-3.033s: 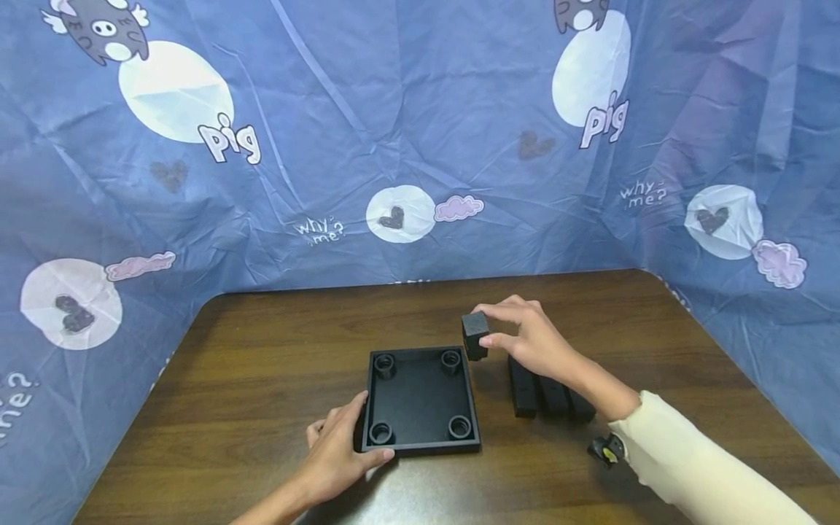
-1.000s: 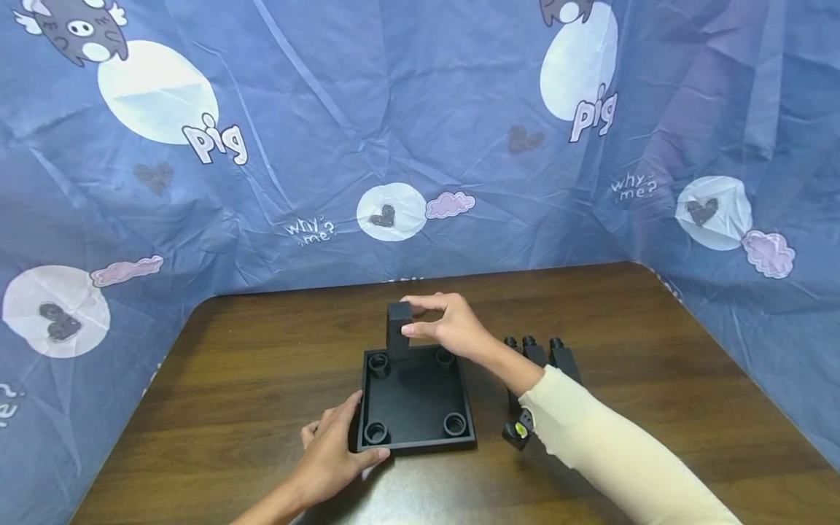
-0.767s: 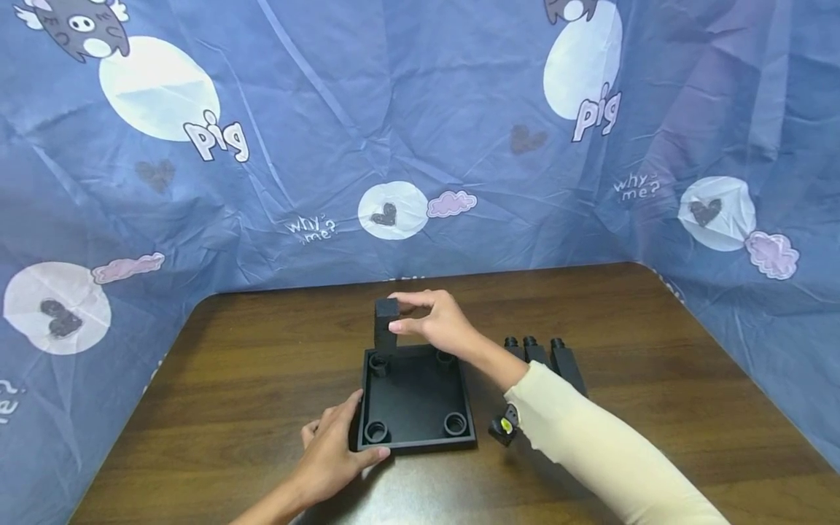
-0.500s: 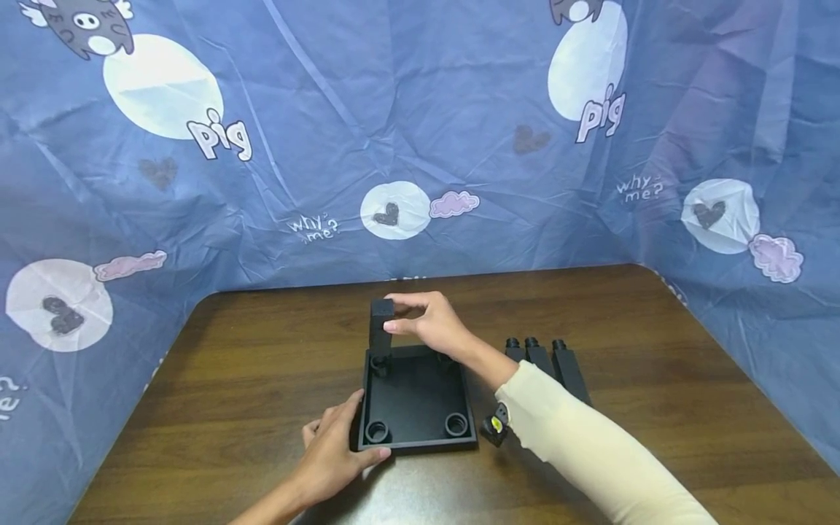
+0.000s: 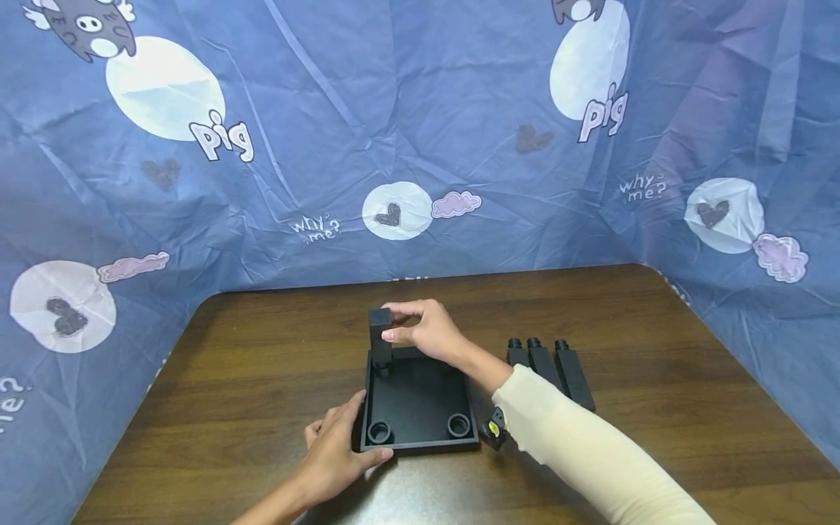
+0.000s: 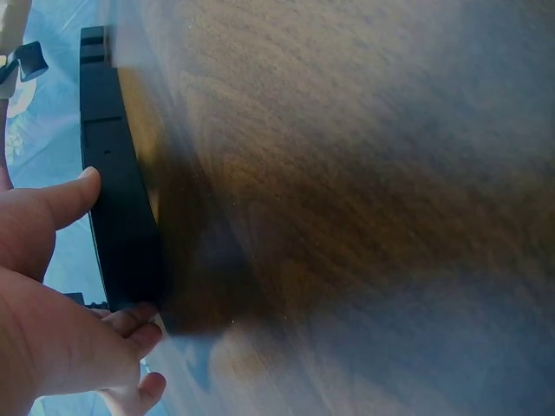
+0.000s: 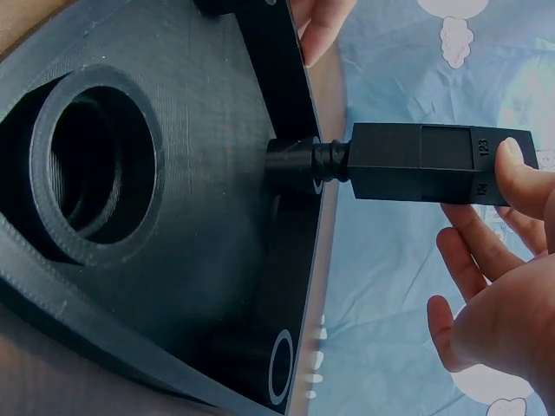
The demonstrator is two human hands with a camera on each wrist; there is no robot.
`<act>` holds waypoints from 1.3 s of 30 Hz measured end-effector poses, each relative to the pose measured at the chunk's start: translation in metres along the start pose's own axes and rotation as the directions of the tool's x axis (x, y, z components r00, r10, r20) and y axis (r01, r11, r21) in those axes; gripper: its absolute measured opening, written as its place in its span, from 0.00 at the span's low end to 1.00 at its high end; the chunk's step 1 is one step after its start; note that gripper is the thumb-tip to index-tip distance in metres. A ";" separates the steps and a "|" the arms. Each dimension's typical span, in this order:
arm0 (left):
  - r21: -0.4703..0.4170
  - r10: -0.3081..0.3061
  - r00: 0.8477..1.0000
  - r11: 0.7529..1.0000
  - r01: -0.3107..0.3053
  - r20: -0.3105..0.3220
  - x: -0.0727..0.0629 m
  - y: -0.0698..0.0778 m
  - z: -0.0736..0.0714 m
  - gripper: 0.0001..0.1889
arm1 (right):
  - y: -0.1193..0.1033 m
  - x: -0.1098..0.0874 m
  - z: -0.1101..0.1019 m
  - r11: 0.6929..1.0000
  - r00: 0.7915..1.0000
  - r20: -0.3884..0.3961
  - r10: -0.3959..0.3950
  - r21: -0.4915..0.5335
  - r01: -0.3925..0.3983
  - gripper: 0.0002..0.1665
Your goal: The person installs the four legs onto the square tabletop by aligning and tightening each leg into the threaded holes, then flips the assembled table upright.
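Observation:
A black square tray-like panel [image 5: 420, 405], with a raised rim and a round threaded socket near each corner, lies on the table. My left hand [image 5: 335, 452] grips its near left corner, thumb at the front edge and fingers along the left side. In the left wrist view, the panel's edge [image 6: 126, 208] sits between thumb and fingers. My right hand [image 5: 429, 332] pinches the top of a black square leg [image 5: 377, 339], upright over the far left socket. In the right wrist view, the leg's threaded end [image 7: 331, 162] meets the socket [image 7: 290, 166], with some thread still showing.
Three more black legs, among them the rightmost leg [image 5: 574, 378], lie side by side right of the panel, threaded ends pointing away. The right forearm's sleeve [image 5: 577, 445] partly covers them. A blue patterned cloth [image 5: 420, 131] hangs behind the wooden table [image 5: 262, 350].
The right hand has brought the leg leftward from the panel's right side to the far left socket, then lowered it there. The left hand has kept its grip on the corner.

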State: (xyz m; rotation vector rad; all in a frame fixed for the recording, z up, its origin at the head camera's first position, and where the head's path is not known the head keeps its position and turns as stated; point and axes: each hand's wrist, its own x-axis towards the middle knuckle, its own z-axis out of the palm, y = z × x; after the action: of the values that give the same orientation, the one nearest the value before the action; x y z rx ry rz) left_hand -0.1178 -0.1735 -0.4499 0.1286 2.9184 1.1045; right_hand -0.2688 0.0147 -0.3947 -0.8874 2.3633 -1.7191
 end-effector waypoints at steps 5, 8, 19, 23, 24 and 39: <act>-0.005 0.010 1.000 1.000 -0.010 -0.006 -0.001 0.000 0.001 0.51 | 0.000 -0.001 -0.001 1.000 1.000 0.001 -0.017 -0.016 0.017 0.22; -0.004 0.012 1.000 1.000 -0.012 -0.011 -0.001 0.000 0.001 0.51 | 0.000 -0.001 0.000 0.999 1.000 0.002 -0.017 -0.044 0.017 0.22; -0.013 0.009 1.000 1.000 -0.009 -0.004 -0.002 0.001 0.001 0.51 | 0.007 -0.002 0.007 0.997 1.000 -0.017 0.005 -0.078 -0.006 0.21; -0.008 0.009 1.000 1.000 -0.009 -0.005 -0.002 0.002 0.001 0.51 | 0.008 -0.003 0.010 0.991 0.999 -0.052 -0.003 -0.134 -0.004 0.22; -0.008 0.010 1.000 1.000 -0.010 -0.006 -0.002 0.002 0.001 0.51 | 0.008 -0.004 0.011 0.987 0.998 -0.060 -0.003 -0.158 -0.007 0.22; -0.002 -0.024 0.999 1.000 0.024 0.026 0.001 0.003 0.000 0.51 | 0.012 -0.004 0.021 0.896 0.981 -0.003 -0.192 -0.409 0.174 0.32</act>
State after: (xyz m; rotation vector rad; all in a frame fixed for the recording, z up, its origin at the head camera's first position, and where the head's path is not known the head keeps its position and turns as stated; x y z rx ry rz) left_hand -0.1183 -0.1714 -0.4481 0.1070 2.8876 1.0947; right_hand -0.2623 0.0014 -0.4134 -1.1732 2.8069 -1.3216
